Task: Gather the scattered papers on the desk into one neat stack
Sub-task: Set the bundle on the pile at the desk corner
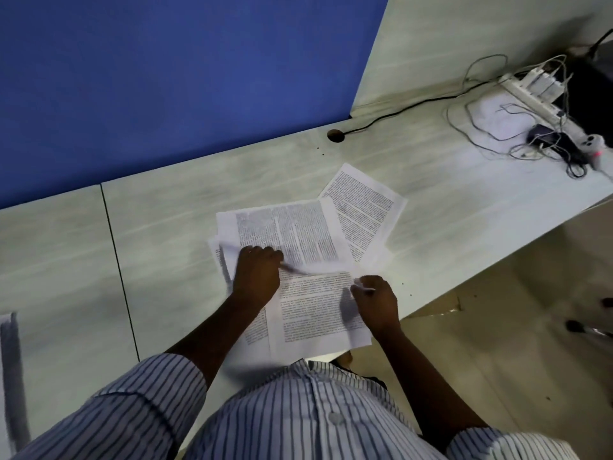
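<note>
Several printed sheets lie overlapping on the pale desk (166, 227) in front of me. One sheet (298, 234) lies on top in the middle, and my left hand (257, 275) grips its near left edge with curled fingers. A nearer sheet (315, 307) lies toward me, and my right hand (376, 302) pinches its right edge. A third sheet (363, 207) lies skewed at the back right, partly under the middle one. More sheet edges (217, 257) stick out at the left, under my left hand.
A blue partition (149, 78) stands behind the desk. A cable hole (335, 134) with a black cord sits at the back. A power strip (537, 94) with tangled wires (497, 127) lies at the far right. The desk edge (497, 260) runs diagonally at right, floor beyond.
</note>
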Demonstrator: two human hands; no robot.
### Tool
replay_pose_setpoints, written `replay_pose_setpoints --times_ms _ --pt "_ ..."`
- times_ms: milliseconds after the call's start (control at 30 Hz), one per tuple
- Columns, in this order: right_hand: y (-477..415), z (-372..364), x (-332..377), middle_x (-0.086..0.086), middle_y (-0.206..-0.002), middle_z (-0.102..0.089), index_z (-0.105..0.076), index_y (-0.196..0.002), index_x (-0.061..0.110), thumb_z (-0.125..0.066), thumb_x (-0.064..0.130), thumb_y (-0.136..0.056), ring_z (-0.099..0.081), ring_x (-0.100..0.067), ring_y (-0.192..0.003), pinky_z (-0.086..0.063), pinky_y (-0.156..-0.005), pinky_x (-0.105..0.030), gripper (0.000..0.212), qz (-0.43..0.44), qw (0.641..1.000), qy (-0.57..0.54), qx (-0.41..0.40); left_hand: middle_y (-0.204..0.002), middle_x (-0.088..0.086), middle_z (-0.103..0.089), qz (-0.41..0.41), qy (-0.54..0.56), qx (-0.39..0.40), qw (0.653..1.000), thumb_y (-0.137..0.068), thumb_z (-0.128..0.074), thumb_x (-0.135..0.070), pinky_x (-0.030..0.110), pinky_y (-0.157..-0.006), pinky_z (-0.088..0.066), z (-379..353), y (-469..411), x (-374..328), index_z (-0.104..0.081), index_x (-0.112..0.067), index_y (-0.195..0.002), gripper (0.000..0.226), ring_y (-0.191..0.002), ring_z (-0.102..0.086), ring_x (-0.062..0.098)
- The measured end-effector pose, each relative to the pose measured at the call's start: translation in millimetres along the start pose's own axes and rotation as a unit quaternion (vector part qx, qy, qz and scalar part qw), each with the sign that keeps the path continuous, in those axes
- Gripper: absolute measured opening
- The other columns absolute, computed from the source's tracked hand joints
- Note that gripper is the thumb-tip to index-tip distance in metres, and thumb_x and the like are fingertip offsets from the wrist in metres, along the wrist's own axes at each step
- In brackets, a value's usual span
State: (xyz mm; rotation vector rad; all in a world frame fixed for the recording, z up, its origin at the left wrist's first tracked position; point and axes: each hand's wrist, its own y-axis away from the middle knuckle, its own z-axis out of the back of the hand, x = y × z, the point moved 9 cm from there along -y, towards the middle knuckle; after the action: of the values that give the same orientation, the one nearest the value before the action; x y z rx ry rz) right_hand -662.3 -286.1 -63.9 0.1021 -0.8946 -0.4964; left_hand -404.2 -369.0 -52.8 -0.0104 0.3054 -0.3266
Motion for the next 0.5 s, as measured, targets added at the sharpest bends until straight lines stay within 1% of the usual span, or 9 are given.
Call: replay_pose_setpoints --times_ms 33,100,167,200,267,300,367,433,500 --pt "1.4 5.2 -8.7 -0.003 -0.099 -0.071 -0.068 -0.100 0.013 -0.069 0.027 -0.090 -0.066 -0.019 -0.092 -0.051 -0.085 -0.032 0.017 -0.022 1.000 -0.006 -0.011 -0.082 0.001 -0.072 -0.018 0.030 -0.035 0.999 -0.065 -0.071 -0.001 0.045 -0.088 -0.050 4.6 5.3 -4.6 -0.073 -0.020 -0.075 0.021 -0.081 -0.067 0.027" --pt "2.3 11.4 -24.7 -0.005 -0.091 -0.071 -0.068 -0.091 0.017 -0.063 0.037 -0.090 -0.068 -0.023 -0.088 -0.055 -0.086 -0.045 0.021 -0.061 0.996 -0.054 -0.021 -0.100 0.002 -0.073 -0.040 0.065 -0.097 0.992 -0.058 -0.068 -0.008 0.052 -0.101 -0.040 13.6 21.6 -14.5 -0.072 -0.021 -0.070 0.018 -0.103 -0.063 0.029" --pt "1.7 12.5 -33.1 -0.011 -0.078 -0.068 -0.063 -0.081 0.009 -0.056 0.045 -0.090 -0.068 -0.030 -0.076 -0.056 -0.079 -0.058 0.038 -0.083 0.990 -0.110 -0.017 -0.121 0.008 -0.068 -0.025 0.104 -0.126 0.986 -0.059 -0.064 -0.005 0.054 -0.111 -0.030 17.2 36.8 -14.8 -0.072 -0.020 -0.068 0.019 -0.123 -0.054 0.035" --pt "0.3 11.0 -34.6 -0.013 -0.073 -0.065 -0.059 -0.078 0.005 -0.055 0.046 -0.091 -0.066 -0.030 -0.071 -0.054 -0.075 -0.060 0.044 -0.091 0.988 -0.128 -0.011 -0.129 0.011 -0.064 -0.011 0.121 -0.124 0.985 -0.063 -0.065 0.000 0.055 -0.114 -0.026 14.9 42.5 -11.6 -0.072 -0.020 -0.069 0.021 -0.130 -0.049 0.037" --pt "1.3 6.4 -31.6 -0.009 -0.076 -0.067 -0.060 -0.083 0.004 -0.059 0.048 -0.090 -0.067 -0.027 -0.073 -0.057 -0.075 -0.056 0.045 -0.098 0.989 -0.108 0.006 -0.139 0.013 -0.058 -0.001 0.137 -0.103 0.985 -0.067 -0.073 0.004 0.056 -0.116 -0.024 5.5 52.2 -3.8 -0.072 -0.020 -0.070 0.024 -0.138 -0.041 0.039" --pt "2.3 5.4 -26.4 -0.007 -0.086 -0.070 -0.063 -0.091 0.008 -0.063 0.047 -0.088 -0.068 -0.026 -0.081 -0.057 -0.078 -0.047 0.040 -0.089 0.993 -0.072 0.011 -0.141 0.013 -0.056 -0.003 0.142 -0.091 0.986 -0.067 -0.076 0.004 0.055 -0.116 -0.024 1.3 55.1 0.2 -0.072 -0.021 -0.070 0.025 -0.140 -0.039 0.039" --pt "1.6 5.3 -8.9 -0.011 -0.105 -0.067 -0.062 -0.110 0.010 -0.071 0.037 -0.087 -0.066 -0.025 -0.095 -0.049 -0.080 -0.030 0.037 -0.024 0.999 0.030 0.004 -0.142 0.011 -0.055 0.001 0.157 -0.077 0.985 -0.064 -0.078 0.005 0.054 -0.116 -0.023 -2.3 58.3 9.1 -0.072 -0.022 -0.070 0.028 -0.141 -0.038 0.038" --pt "0.5 4.0 10.9 -0.015 -0.115 -0.060 -0.060 -0.118 0.008 -0.075 0.031 -0.085 -0.060 -0.028 -0.103 -0.046 -0.083 -0.030 0.043 0.046 0.993 0.110 -0.010 -0.142 0.011 -0.056 0.009 0.174 -0.061 0.983 -0.059 -0.075 0.009 0.054 -0.117 -0.020 -1.5 59.9 15.7 -0.072 -0.023 -0.067 0.033 -0.141 -0.037 0.039" --pt "-1.6 0.2 22.3 -0.015 -0.120 -0.056 -0.057 -0.123 0.006 -0.075 0.036 -0.083 -0.055 -0.031 -0.111 -0.046 -0.088 -0.036 0.054 0.059 0.986 0.157 -0.003 -0.142 0.011 -0.055 0.004 0.176 -0.037 0.984 -0.054 -0.076 0.009 0.057 -0.117 -0.019 -1.1 59.2 16.0 -0.073 -0.024 -0.065 0.035 -0.142 -0.036 0.039"
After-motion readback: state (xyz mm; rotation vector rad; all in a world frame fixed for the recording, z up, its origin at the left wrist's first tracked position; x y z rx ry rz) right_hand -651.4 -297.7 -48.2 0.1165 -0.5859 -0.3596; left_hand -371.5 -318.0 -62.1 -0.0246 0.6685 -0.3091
